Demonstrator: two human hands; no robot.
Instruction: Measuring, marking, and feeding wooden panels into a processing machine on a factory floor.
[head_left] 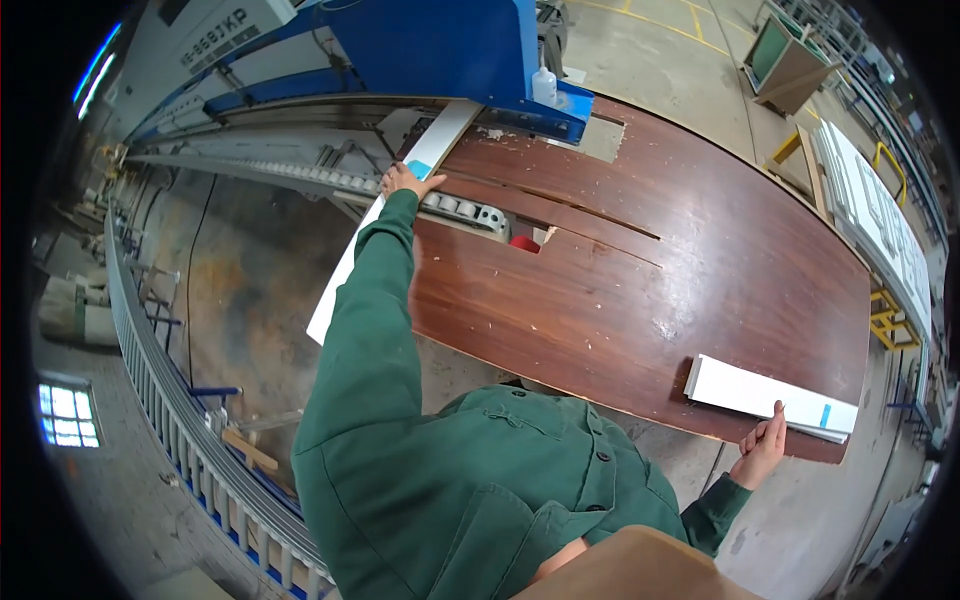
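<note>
Scuffed reddish-brown wooden workbench point(640, 270): left hand point(405, 180) presses flat on a long white plastic profile point(400, 190) beside the blue machine point(450, 50); right hand point(762, 445), loosely curled, touches stacked white strips point(765, 392).

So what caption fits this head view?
Left hand on a long white strip; right hand touching stacked white strips.

Factory floor, at the cutting bench.

I'm standing in a workshop: a blue machine point(440, 45) is sitting over a worn, dust-flecked brown bench point(640, 270), a roller track point(300, 175) is running along the left, white profiles point(770, 397) are lying on the bench, more are stacking on racks point(880, 220), and bare concrete point(660, 40) is showing behind.
</note>
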